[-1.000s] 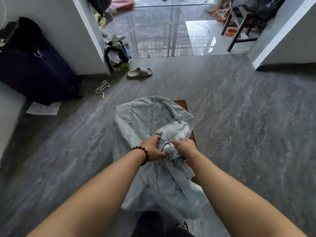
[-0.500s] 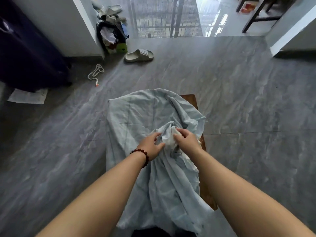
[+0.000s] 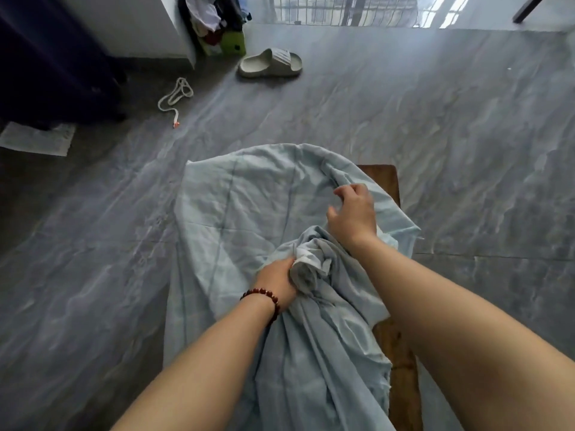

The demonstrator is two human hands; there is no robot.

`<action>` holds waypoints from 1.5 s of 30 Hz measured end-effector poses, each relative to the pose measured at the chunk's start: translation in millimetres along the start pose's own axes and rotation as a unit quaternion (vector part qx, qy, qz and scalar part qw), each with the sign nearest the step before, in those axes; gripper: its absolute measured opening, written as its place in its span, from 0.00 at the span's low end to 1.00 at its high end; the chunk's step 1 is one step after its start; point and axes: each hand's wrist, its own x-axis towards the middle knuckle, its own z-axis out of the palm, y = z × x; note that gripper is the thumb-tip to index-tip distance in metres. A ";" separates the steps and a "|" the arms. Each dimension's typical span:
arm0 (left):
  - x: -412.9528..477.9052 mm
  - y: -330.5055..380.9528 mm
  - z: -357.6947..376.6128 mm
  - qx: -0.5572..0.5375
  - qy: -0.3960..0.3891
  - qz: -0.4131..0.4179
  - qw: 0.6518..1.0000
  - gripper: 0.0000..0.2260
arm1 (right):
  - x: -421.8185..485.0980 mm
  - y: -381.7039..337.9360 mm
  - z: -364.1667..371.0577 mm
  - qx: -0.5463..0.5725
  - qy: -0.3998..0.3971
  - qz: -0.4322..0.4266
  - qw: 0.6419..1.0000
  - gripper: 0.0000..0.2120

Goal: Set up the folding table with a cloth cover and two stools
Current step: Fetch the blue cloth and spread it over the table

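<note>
Left hand [image 3: 277, 276] grips bunched cloth [image 3: 236, 206]; table [image 3: 384, 178] edge bare at right.

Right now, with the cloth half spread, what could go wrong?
1. The cloth sits off-centre: the table shows bare wood along its right edge, so a pull leftward may drag it off.
2. The left hand grips a bunched wad; if the right hand tugs the far fold, it may tighten.

Glossy grey marbled floor [image 3: 435, 119], a white wall [image 3: 130, 23], a lone slipper [image 3: 270, 63], daylight through window bars [image 3: 342, 10].
</note>
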 end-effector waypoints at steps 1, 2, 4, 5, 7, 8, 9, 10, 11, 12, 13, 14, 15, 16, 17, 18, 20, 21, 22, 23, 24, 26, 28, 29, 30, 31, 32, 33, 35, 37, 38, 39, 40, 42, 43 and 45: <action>4.8 -1.9 2.2 0.007 0.002 -0.007 1.000 0.14 | 8.2 2.7 3.9 -0.020 0.011 0.000 1.000 0.16; 9.2 -3.7 4.5 0.010 0.004 -0.014 1.000 0.14 | 15.3 4.8 6.6 -0.038 0.020 0.004 0.999 0.17; 15.0 -6.3 8.8 0.015 0.012 -0.027 0.999 0.17 | 26.6 7.6 12.0 -0.046 0.025 0.026 0.998 0.20; 17.2 -6.9 9.9 0.016 0.017 -0.028 0.999 0.19 | 30.9 8.5 14.1 -0.045 0.021 0.039 0.998 0.24; 20.4 -9.3 11.8 0.025 0.021 -0.031 0.999 0.19 | 36.4 8.0 17.2 -0.051 0.000 0.064 0.997 0.31; 21.8 -10.8 12.6 0.030 0.023 -0.032 0.999 0.17 | 38.3 7.2 18.5 -0.052 -0.013 0.075 0.996 0.33; 22.7 -12.1 13.6 0.033 0.024 -0.034 0.999 0.15 | 38.9 5.3 18.6 -0.050 -0.023 0.088 0.995 0.35; 23.1 -12.8 14.2 0.033 0.026 -0.034 0.999 0.14 | 39.9 3.8 19.3 -0.045 -0.030 0.103 0.993 0.36; 23.2 -12.9 14.7 0.031 0.027 -0.035 0.999 0.13 | 40.4 1.8 19.1 -0.033 -0.039 0.120 0.992 0.35; 23.1 -12.5 14.7 0.029 0.026 -0.037 0.999 0.13 | 39.8 -1.7 17.7 -0.009 -0.053 0.134 0.989 0.32; 22.5 -11.3 13.8 0.026 0.020 -0.039 0.999 0.13 | 36.9 -6.0 16.4 0.023 -0.073 0.142 0.987 0.27; 21.9 -10.4 12.1 0.021 0.011 -0.040 0.999 0.13 | 32.7 -10.3 15.1 0.054 -0.095 0.140 0.984 0.19; 21.2 -8.9 8.4 0.010 -0.004 -0.039 0.999 0.13 | 27.1 -14.5 13.9 0.069 -0.119 0.126 0.982 0.12; 19.6 -7.7 3.2 -0.007 -0.025 -0.038 0.999 0.14 | 20.2 -18.1 12.4 0.067 -0.139 0.100 0.983 0.06; 16.4 -5.8 -3.1 -0.031 -0.050 -0.036 0.998 0.14 | 12.0 -20.7 11.1 0.052 -0.156 0.066 0.984 0.03; 11.7 -4.2 -9.8 -0.063 -0.073 -0.035 0.995 0.15 | 3.5 -22.4 9.8 0.029 -0.172 0.032 0.984 0.02; -1.3 -1.3 -24.5 -0.134 -0.095 -0.052 0.985 0.18 | -17.2 -24.7 3.8 -0.028 -0.195 -0.045 0.979 0.04; -8.9 -0.2 -32.5 -0.151 -0.083 -0.068 0.983 0.19 | -29.2 -26.0 -1.1 -0.052 -0.202 -0.092 0.974 0.04; -16.9 0.2 -40.4 -0.150 -0.052 -0.083 0.984 0.18 | -41.6 -27.8 -7.1 -0.060 -0.208 -0.139 0.966 0.04; -24.2 0.3 -49.3 -0.122 0.000 -0.092 0.988 0.17 | -53.6 -30.5 -14.5 -0.052 -0.216 -0.171 0.960 0.03; -31.1 0.6 -58.5 -0.075 0.060 -0.098 0.991 0.15 | -65.6 -35.5 -24.7 -0.035 -0.229 -0.185 0.955 0.03; -48.3 4.3 -77.8 0.009 0.162 -0.108 0.981 0.17 | -89.4 -49.7 -48.9 -0.009 -0.268 -0.176 0.947 0.09; -65.0 12.1 -93.4 0.069 0.203 -0.068 0.974 0.25 | -109.8 -62.2 -69.4 -0.004 -0.297 -0.167 0.940 0.11; -72.9 17.4 -99.8 0.104 0.199 -0.027 0.974 0.31 | -118.2 -67.6 -78.5 -0.001 -0.300 -0.172 0.938 0.11; -79.5 22.7 -105.3 0.137 0.183 0.018 0.973 0.37 | -125.1 -73.4 -87.4 0.008 -0.297 -0.175 0.939 0.11; -87.4 29.8 -110.8 0.174 0.157 0.058 0.970 0.40 | -131.9 -79.6 -96.9 0.019 -0.291 -0.177 0.940 0.09; -92.8 37.0 -114.9 0.210 0.127 0.090 0.965 0.40 | -136.7 -85.0 -104.3 0.026 -0.285 -0.177 0.942 0.07; -99.0 43.9 -118.7 0.243 0.098 0.114 0.958 0.35 | -142.4 -90.2 -112.2 0.028 -0.284 -0.178 0.942 0.05; -115.3 57.1 -126.5 0.286 0.054 0.141 0.946 0.25 | -155.8 -98.9 -127.8 0.026 -0.302 -0.165 0.938 0.06; -133.5 66.1 -133.5 0.299 0.047 0.163 0.939 0.20 | -170.2 -102.3 -140.3 0.042 -0.332 -0.137 0.932 0.12; -143.0 68.3 -137.2 0.298 0.050 0.172 0.938 0.19 | -177.1 -102.8 -146.2 0.055 -0.343 -0.120 0.930 0.15; -153.5 68.4 -140.9 0.293 0.053 0.177 0.938 0.18 | -184.4 -104.9 -152.7 0.063 -0.350 -0.107 0.929 0.15; -164.1 66.7 -144.0 0.288 0.055 0.179 0.939 0.17 | -191.9 -107.1 -158.0 0.063 -0.355 -0.098 0.928 0.15; -182.9 62.1 -146.9 0.276 0.074 0.204 0.936 0.15 | -208.2 -114.9 -167.0 0.031 -0.362 -0.103 0.926 0.16; -191.1 59.5 -147.8 0.274 0.085 0.228 0.931 0.15 | -216.5 -119.6 -169.6 0.000 -0.353 -0.112 0.929 0.16; -208.4 55.9 -149.0 0.287 0.075 0.250 0.922 0.17 | -233.6 -129.4 -172.8 -0.054 -0.304 -0.123 0.943 0.14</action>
